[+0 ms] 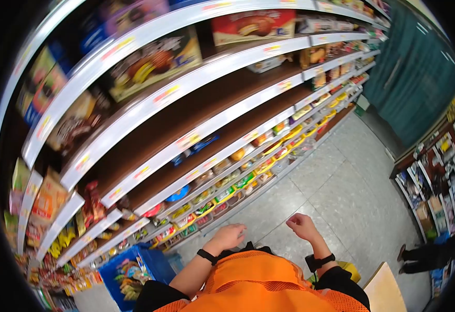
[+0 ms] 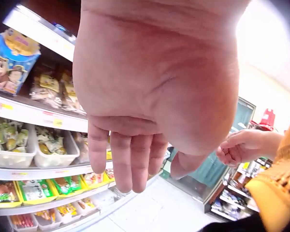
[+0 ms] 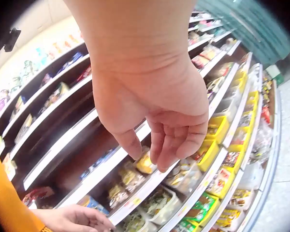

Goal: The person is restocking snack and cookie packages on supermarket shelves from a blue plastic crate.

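Observation:
My left hand (image 1: 229, 237) hangs in front of the body beside the lower shelves, holding nothing. In the left wrist view its fingers (image 2: 130, 164) reach down, nearly straight. My right hand (image 1: 302, 226) is held over the floor with nothing in it. Its fingers (image 3: 166, 145) are loosely bent in the right wrist view. Nearest the left hand are bins of small packaged snacks (image 1: 205, 208) on the bottom tiers. White tubs (image 2: 53, 147) and yellow-edged trays (image 2: 36, 190) of wrapped food show beside it in the left wrist view.
A blue crate (image 1: 157, 265) with packets in it stands on the left. Long shelves (image 1: 191, 138) curve along the left, with boxes above. A wooden board (image 1: 385, 291) lies at the right. Another person's dark legs (image 1: 427, 258) and a second rack (image 1: 435, 182) are farther right, below a green curtain (image 1: 399, 67).

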Action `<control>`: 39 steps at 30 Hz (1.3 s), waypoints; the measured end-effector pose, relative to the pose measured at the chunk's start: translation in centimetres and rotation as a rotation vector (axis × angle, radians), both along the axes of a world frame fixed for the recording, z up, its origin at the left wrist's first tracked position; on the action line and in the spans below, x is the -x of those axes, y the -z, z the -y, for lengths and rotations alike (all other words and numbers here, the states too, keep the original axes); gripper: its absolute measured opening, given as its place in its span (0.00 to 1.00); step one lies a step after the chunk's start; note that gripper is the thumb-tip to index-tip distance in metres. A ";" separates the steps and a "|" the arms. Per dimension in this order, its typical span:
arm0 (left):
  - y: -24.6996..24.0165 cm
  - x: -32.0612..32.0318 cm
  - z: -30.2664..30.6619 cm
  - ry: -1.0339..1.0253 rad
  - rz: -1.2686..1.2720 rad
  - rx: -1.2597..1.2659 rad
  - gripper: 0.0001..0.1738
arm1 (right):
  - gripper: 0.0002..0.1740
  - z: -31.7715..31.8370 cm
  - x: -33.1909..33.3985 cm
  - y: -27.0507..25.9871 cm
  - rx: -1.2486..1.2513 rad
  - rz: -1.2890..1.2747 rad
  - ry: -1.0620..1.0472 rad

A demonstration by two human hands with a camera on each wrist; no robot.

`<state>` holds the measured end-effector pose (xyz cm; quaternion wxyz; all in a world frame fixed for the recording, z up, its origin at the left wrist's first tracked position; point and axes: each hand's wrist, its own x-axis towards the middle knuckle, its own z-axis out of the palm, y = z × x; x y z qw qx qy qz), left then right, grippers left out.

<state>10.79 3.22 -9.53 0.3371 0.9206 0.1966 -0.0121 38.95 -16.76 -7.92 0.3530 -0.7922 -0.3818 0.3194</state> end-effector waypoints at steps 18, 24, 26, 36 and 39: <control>-0.8 -27.2 -7.0 0.398 0.115 -0.020 0.17 | 0.15 4.6 -8.9 -1.1 -0.009 0.054 0.412; -3.1 -34.6 -8.4 0.426 0.223 0.088 0.16 | 0.14 -0.4 -17.5 -4.5 -0.027 0.185 0.360; -4.5 -35.9 -9.5 0.422 0.255 0.054 0.15 | 0.13 -2.7 -19.6 -6.2 -0.073 0.177 0.346; -10.1 -35.7 -11.2 0.202 0.411 0.031 0.12 | 0.10 -10.5 -26.6 -7.9 -0.143 0.129 0.122; -12.2 -34.1 -10.2 0.080 0.534 -0.030 0.11 | 0.09 -13.5 -28.8 -8.6 -0.306 0.114 -0.080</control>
